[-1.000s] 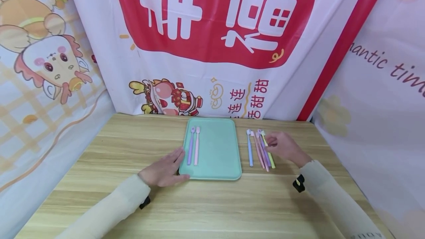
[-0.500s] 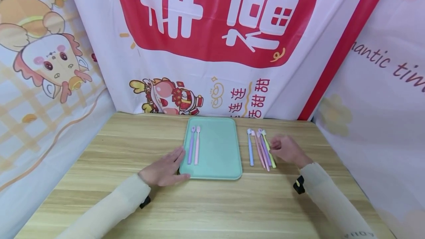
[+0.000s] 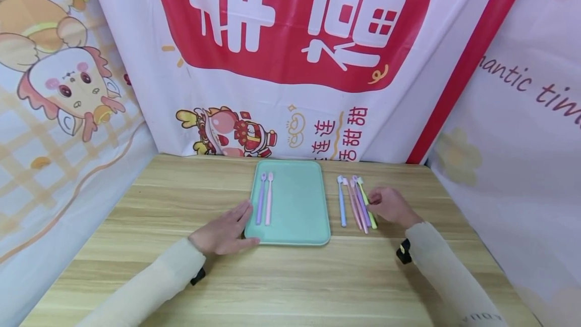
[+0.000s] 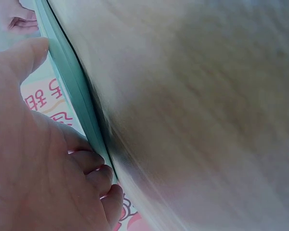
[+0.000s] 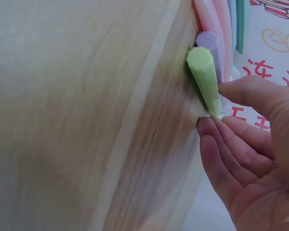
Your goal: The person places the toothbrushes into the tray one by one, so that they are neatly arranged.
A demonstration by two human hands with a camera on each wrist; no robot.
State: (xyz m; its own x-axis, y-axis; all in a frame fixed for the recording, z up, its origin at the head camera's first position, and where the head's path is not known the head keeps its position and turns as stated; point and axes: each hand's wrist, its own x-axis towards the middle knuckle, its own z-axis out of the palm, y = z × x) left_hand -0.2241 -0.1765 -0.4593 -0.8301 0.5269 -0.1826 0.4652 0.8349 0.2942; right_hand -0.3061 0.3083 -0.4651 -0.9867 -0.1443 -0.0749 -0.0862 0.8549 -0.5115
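A mint-green tray (image 3: 297, 201) bears a purple toothbrush (image 3: 260, 201) and a pink toothbrush (image 3: 269, 201) side by side near its left edge. My left hand (image 3: 227, 230) rests against the tray's front left corner, thumb along the near edge and fingers along the left side. Right of the tray lies a group of toothbrushes: a blue toothbrush (image 3: 342, 203), pink ones (image 3: 355, 208), a purple one (image 5: 209, 41) and, outermost, a yellow-green toothbrush (image 5: 202, 72). Thumb and fingertips of my right hand (image 3: 392, 206) come around the yellow-green toothbrush from both sides, pinching it while it lies among the others.
The wooden table (image 3: 290, 286) ends at the back against a white and red printed curtain (image 3: 290, 74). Printed sheets hang at the left (image 3: 68, 90) and right (image 3: 513, 115). Dark wrist straps (image 3: 403, 251) sit at both cuffs.
My right hand drew slightly right of the yellow-green toothbrush, then came back to it with fingertips at its side. The left hand, the tray and the toothbrushes have stayed essentially in place.
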